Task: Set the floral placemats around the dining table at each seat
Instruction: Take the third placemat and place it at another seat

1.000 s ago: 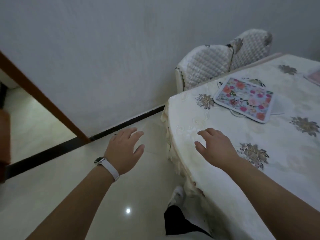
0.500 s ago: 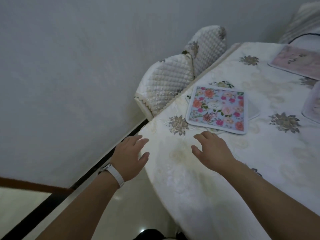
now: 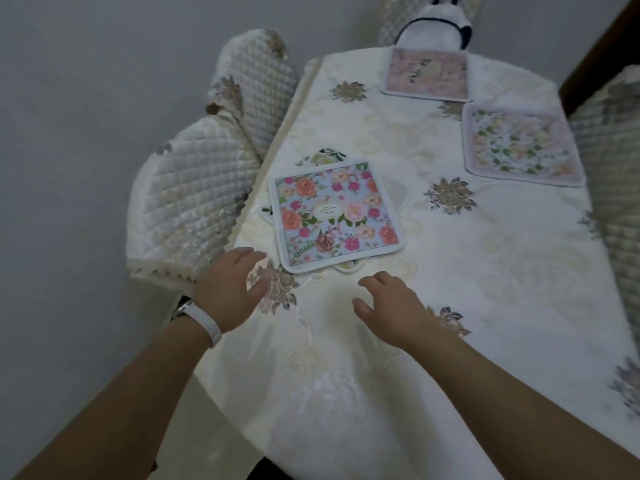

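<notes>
A blue floral placemat (image 3: 334, 215) tops a small stack near the table's left edge, with other mats' edges (image 3: 325, 157) showing beneath it. A pale pink placemat (image 3: 426, 75) lies at the far end. Another pale floral placemat (image 3: 519, 147) sits at the right side. My left hand (image 3: 232, 287), with a white wristband, hovers over the table's left edge just in front of the stack, fingers relaxed and holding nothing. My right hand (image 3: 389, 304) hovers above the cream tablecloth (image 3: 485, 271) in front of the stack, fingers loosely spread and empty.
Two quilted chair backs (image 3: 194, 202) (image 3: 256, 91) stand along the table's left side by a grey wall. Another quilted chair (image 3: 613, 161) is at the right, and one with a white cushion (image 3: 433, 32) at the far end. A dark door frame (image 3: 595, 53) is at top right.
My view has swung right from the floor and wall onto the table. Both hands have come over the table's near end, closer to the blue placemat stack. Two more placemats have come into sight.
</notes>
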A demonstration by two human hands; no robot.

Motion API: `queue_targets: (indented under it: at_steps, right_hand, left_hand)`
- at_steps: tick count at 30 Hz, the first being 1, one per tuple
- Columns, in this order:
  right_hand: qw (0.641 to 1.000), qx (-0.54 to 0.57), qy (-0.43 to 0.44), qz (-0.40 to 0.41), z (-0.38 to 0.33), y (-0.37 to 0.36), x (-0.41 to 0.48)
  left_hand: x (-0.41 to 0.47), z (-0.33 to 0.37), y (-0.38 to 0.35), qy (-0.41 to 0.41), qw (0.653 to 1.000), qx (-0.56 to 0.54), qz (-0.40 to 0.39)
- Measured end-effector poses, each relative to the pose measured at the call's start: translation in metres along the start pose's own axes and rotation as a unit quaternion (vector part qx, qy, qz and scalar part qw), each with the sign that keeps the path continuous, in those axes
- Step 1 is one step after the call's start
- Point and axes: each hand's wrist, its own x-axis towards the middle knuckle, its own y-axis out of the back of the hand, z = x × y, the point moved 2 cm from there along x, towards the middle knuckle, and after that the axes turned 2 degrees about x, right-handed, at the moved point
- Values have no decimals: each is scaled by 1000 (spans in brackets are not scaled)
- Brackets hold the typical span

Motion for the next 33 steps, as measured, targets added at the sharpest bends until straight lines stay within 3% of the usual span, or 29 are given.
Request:
queue_targets:
  at_steps: [9, 15, 19, 26, 33]
  right_hand:
    - [989, 73, -127, -24, -38, -33, 54]
    - [953, 207, -220, 1, -41, -43, 87]
    - [888, 336, -310, 42, -37, -43, 103]
    - [702, 553, -426, 138, -25, -52, 113]
    - [626, 605, -456, 186, -20, -72, 118]
  left_hand:
    - [117, -55, -22, -116, 990, 28, -76]
    - [183, -60, -48, -111, 983, 34, -141]
    - [230, -62, -61, -98, 984, 21, -149]
    - [311, -49, -76, -84, 978, 70, -175]
    - [358, -24, -90, -88, 981, 82, -149]
